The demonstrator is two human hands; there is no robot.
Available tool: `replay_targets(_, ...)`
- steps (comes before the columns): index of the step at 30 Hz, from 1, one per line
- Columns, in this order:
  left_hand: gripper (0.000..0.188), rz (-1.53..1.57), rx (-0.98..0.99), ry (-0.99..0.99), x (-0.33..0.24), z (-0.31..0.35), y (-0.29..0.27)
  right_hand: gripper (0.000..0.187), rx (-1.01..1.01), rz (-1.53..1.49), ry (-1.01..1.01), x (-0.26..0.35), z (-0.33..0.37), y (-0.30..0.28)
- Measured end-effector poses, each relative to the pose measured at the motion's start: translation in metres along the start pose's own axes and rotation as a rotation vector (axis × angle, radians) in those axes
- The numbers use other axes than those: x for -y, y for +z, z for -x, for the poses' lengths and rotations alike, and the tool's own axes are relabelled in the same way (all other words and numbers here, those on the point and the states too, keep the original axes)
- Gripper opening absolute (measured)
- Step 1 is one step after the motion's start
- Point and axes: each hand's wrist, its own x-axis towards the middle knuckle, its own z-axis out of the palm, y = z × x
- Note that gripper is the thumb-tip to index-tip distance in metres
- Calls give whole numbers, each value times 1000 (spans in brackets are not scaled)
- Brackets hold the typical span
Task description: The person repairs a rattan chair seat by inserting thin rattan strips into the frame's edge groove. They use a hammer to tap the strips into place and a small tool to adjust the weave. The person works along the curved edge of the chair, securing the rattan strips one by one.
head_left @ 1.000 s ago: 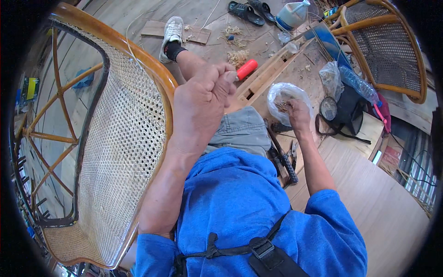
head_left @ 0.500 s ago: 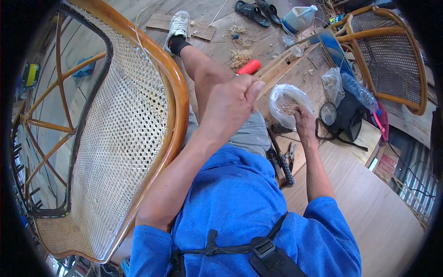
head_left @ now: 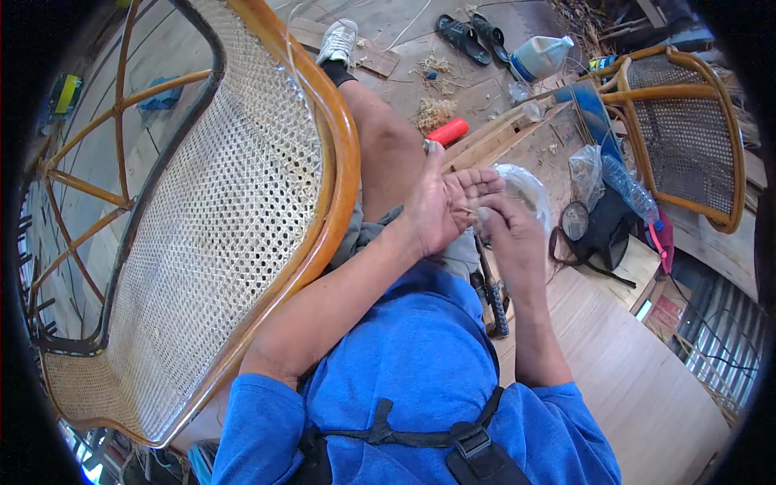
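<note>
My left hand is palm up in front of my lap, fingers stretched and thumb raised. Over its palm my right hand has its fingertips pinched together on small tan pieces, too blurred to name exactly. Behind my right hand a white plastic bag is partly covered; its contents are hidden now, though small tan bits showed in it earlier. Beside my left forearm stands a large rattan chair frame with a woven cane panel, its brown curved rim close to my arm.
A red cylinder-shaped object lies beyond my left hand, near wood shavings. Tools with dark handles lie by my lap. A smaller cane chair, a plastic bottle, a white jug and black sandals are farther off.
My right hand has come out of the plastic bag and moved left to my left palm. My left hand has turned over and opened from a fist. The view has shifted slightly.
</note>
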Motion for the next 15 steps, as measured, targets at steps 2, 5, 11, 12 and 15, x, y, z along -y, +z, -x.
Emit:
replay_targets(2, 88, 72, 39, 16, 0, 1, -4, 14, 7, 10, 5, 0, 1, 8)
replay_targets(5, 90, 136, 79, 38, 2, 2, -10, 16, 23, 13, 77, 10, 3, 12)
replay_targets(11, 90, 200, 187, -11, -2, 8, -15, 16, -1, -117, 110, 18, 1, 14)
replay_targets(12, 90, 194, 210, -14, -2, 8, -17, 16, 0, -121, 112, 18, -1, 12)
replay_targets(15, 85, 205, 266, -35, -3, 10, -15, 15, -33, -240, 136, 18, -2, 10)
